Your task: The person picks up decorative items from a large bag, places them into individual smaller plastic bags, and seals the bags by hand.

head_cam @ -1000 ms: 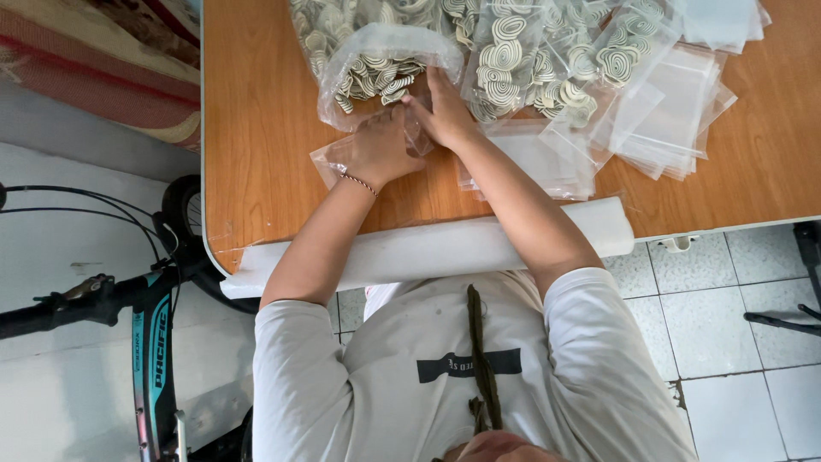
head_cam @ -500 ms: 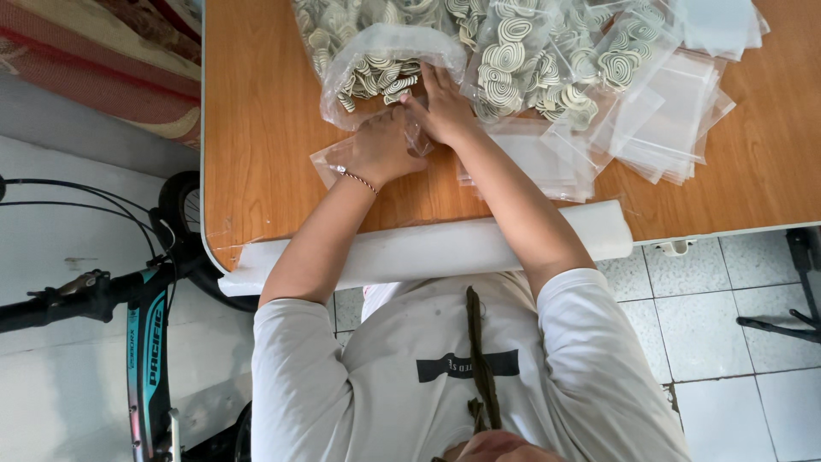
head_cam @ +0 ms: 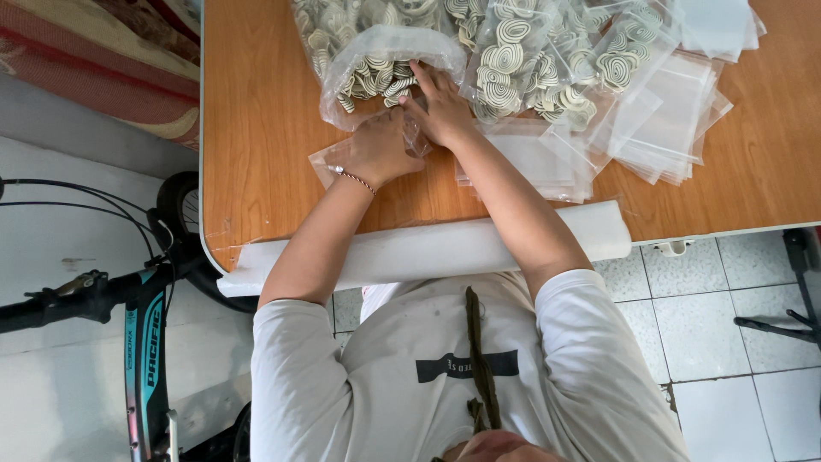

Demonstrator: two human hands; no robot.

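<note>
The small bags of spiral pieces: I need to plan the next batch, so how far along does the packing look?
Done: several filled small bags lie piled at the table's far edge. In hand: the left hand holds a small clear bag while the right hand reaches into the big open bag of loose spiral pieces. Left: a stack of empty bags and many loose pieces.

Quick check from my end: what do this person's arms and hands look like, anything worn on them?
Both arms are bare below short white T-shirt sleeves. The left hand has a thin beaded bracelet at the wrist. The right hand shows no ring, watch or glove. No gloves on either hand.
</note>
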